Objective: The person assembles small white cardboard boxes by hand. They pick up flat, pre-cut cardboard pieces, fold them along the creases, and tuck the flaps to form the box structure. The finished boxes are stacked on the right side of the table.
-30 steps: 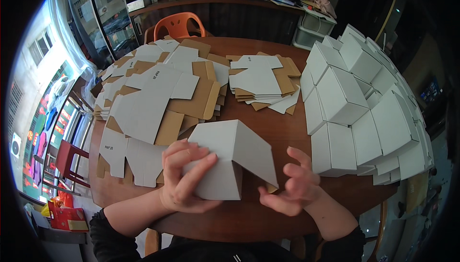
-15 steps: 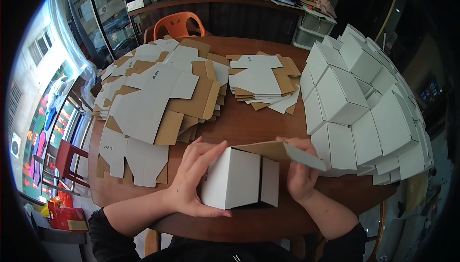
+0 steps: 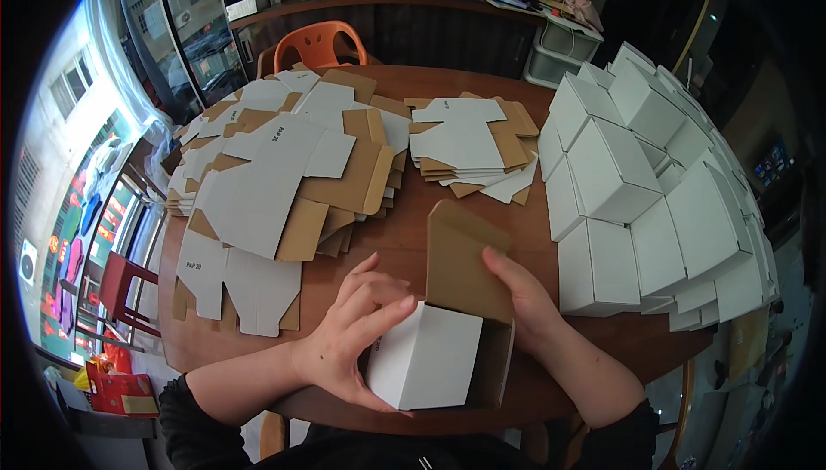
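Note:
A small white cardboard box (image 3: 437, 356) is tilted above the near part of the table, its brown inside showing at the open right end. My left hand (image 3: 346, 337) grips its left side, thumb underneath and fingers curled over the top edge. The raised lid flap (image 3: 465, 259) stands up on the far side, brown face toward me. Around the flap's right edge, my right hand (image 3: 532, 307) is closed, thumb on the brown face; its other fingers are hidden behind the cardboard.
Flat unfolded cartons (image 3: 258, 160) lie in a large pile at the left, a smaller stack (image 3: 465, 139) at the far middle. Folded white boxes (image 3: 615, 169) are heaped high along the right, close to my right hand. An orange chair (image 3: 320, 44) stands beyond the wooden table (image 3: 387, 251).
The lid flap has swung up and away from me, turning its brown inside into view. My right hand moved left with it, and the box came slightly nearer to me.

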### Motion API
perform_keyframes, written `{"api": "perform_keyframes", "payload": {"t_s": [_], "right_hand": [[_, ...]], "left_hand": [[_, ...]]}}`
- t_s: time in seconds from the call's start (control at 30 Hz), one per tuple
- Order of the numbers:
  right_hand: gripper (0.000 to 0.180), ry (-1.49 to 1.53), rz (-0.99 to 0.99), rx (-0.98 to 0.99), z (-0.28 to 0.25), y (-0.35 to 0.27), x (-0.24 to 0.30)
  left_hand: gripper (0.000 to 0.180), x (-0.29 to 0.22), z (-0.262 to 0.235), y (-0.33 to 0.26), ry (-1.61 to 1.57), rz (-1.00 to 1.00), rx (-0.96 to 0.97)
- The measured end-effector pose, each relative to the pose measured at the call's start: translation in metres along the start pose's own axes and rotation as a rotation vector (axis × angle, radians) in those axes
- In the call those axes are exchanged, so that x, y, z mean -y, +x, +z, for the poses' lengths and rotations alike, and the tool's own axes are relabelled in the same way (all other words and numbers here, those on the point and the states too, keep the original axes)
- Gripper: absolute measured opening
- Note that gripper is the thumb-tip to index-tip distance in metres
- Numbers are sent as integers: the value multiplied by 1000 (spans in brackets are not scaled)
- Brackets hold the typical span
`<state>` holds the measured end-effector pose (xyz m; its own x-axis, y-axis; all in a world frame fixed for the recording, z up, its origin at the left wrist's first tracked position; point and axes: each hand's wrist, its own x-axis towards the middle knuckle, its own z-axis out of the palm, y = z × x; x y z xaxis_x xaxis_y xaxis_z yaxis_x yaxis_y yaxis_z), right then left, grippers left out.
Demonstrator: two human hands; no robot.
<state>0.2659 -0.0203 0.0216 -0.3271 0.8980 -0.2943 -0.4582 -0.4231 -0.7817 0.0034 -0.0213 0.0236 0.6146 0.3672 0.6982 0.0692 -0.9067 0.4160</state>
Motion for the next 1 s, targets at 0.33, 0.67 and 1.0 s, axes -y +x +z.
{"api": "perform_keyframes", "payload": {"t_s": [0.33,0.67,1.0], "right_hand": [[54,-193,-346,-98,4,0,-8],[74,-752,-981,17,5,-7,-17],[76,-738,-1034,105,6,-11,-25]], "left_hand": [[119,-5,-4,-3,-64,-81,128],[112,4,1,-7,263,40,-207],[104,8,5,-8,351,120,-210]]}}
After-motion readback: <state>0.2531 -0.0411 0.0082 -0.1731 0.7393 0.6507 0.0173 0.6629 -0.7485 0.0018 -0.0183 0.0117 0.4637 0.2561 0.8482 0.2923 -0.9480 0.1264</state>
